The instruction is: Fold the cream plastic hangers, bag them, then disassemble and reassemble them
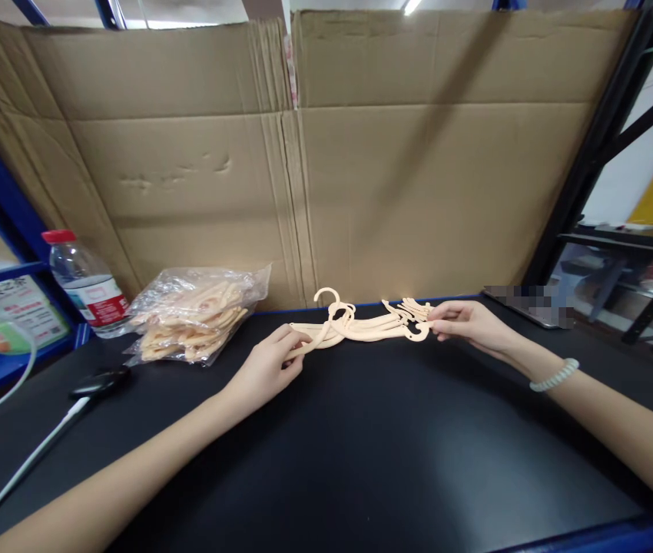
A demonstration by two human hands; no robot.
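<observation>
Several cream-coloured clothes hangers (376,329) lie together on the black table, their hooks bunched at the left and their arms fanned toward the right. At the left end of the bunch, my left hand (273,359) has its fingers closed round a hanger's arm. My right hand (465,322), with a pale coiled band at the wrist, pinches the end of a hanger at the right. The fingers partly cover both hanger ends.
A clear plastic bag (193,315) of similar hangers lies at the left, beside a red-capped bottle (87,284). A black device (99,382) with a white cable is nearer me. Cardboard sheets (430,169) wall off the back; a flat dark object (528,307) rests far right.
</observation>
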